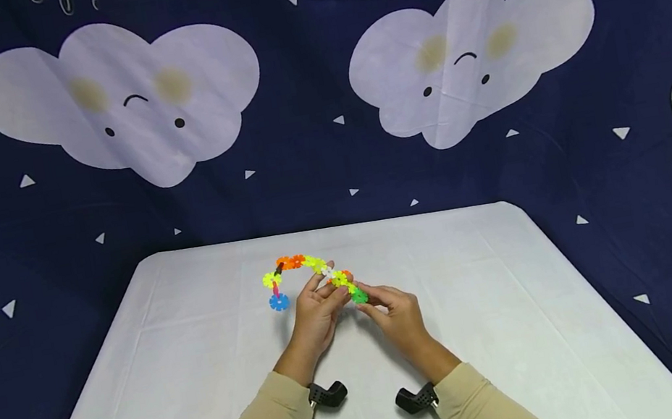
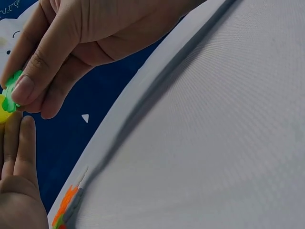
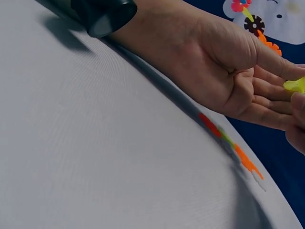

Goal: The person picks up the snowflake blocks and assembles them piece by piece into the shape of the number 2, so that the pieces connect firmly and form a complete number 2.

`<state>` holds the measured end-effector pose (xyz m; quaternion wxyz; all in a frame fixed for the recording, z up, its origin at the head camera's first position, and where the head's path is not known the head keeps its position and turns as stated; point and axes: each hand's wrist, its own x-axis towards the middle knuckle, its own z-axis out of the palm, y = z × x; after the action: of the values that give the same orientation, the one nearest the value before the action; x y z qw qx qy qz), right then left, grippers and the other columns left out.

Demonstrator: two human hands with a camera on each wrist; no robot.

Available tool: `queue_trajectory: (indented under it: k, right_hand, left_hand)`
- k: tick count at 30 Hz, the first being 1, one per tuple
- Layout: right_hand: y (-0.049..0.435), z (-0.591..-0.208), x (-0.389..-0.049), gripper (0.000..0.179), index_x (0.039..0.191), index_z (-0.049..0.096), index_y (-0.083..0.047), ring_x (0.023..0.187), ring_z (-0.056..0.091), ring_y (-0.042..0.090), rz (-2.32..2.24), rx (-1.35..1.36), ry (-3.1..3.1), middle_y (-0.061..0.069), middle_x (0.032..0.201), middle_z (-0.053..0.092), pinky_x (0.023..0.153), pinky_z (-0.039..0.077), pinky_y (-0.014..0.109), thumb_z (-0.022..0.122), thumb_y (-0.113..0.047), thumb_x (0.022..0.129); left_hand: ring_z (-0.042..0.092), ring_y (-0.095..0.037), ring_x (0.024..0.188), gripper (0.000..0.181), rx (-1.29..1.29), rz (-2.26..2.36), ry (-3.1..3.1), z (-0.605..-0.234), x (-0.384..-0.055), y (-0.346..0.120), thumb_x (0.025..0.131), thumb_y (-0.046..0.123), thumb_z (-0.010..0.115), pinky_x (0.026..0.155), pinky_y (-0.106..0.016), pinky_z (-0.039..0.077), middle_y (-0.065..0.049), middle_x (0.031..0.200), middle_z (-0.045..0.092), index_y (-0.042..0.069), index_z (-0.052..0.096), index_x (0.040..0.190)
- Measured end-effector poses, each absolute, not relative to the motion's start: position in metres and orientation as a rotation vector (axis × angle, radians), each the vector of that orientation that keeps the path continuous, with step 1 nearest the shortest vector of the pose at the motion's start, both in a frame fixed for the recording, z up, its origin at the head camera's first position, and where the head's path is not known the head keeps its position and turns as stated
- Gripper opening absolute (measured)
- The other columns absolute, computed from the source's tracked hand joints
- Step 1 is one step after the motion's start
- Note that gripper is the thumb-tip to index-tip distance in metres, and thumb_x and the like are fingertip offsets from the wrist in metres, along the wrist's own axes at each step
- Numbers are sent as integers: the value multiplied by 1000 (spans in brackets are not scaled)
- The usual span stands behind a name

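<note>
A curved chain of interlocking snowflake discs (image 1: 313, 262) in several colours is held up between both hands, over the white table. My left hand (image 1: 316, 315) pinches its yellow discs between thumb and fingers; in the right wrist view that left hand (image 3: 224, 62) shows its palm, with a yellow disc (image 3: 296, 86) at the thumb tip. My right hand (image 1: 399, 313) pinches the green disc (image 1: 359, 296) at the near end. In the left wrist view the right thumb presses this green disc (image 2: 10, 93). A blue disc (image 1: 279, 302) ends the chain's other side.
A flat row of red, green, orange and white pieces (image 3: 243, 157) lies on the white table (image 1: 172, 382), mostly hidden behind the hands in the head view. A dark blue cloth with clouds (image 1: 121, 104) hangs behind. Black cameras (image 1: 328, 394) sit on both wrists.
</note>
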<state>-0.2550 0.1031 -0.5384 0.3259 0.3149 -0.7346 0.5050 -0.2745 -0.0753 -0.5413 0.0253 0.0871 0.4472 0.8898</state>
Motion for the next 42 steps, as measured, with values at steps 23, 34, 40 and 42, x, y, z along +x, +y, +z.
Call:
queue_trajectory:
  k: [23,34,40,42]
  right_hand:
    - [103,-540,-252,39,118,73,13,80,75,28,898,902,-1845,16,98,77,71,64,33,86,-6,86]
    - [104,-541,-254,54,120,73,10,74,75,26,1015,872,-1841,16,97,77,67,63,30,91,11,69]
    - [105,-543,-256,64,125,68,13,73,75,28,1092,879,-1843,16,92,77,67,64,36,92,15,66]
    - [104,-544,-257,65,126,66,14,73,76,30,1132,902,-1839,17,92,76,69,64,36,91,17,67]
  left_hand:
    - [68,-31,119,66,481,2730,1435,-537,-274,-73,96,-24,59,97,-36,57,-22,118,73,-14,33,156]
    - [61,-40,127,68,491,2730,1445,-540,-274,-73,96,-21,61,100,-38,55,-39,133,59,-5,38,158]
    - [62,-44,124,67,444,2785,1435,-543,-275,-72,96,-20,63,99,-38,56,-47,136,50,-4,40,157]
    - [59,-48,126,66,414,2816,1411,-544,-276,-72,97,-19,63,99,-38,56,-47,136,50,-2,41,157]
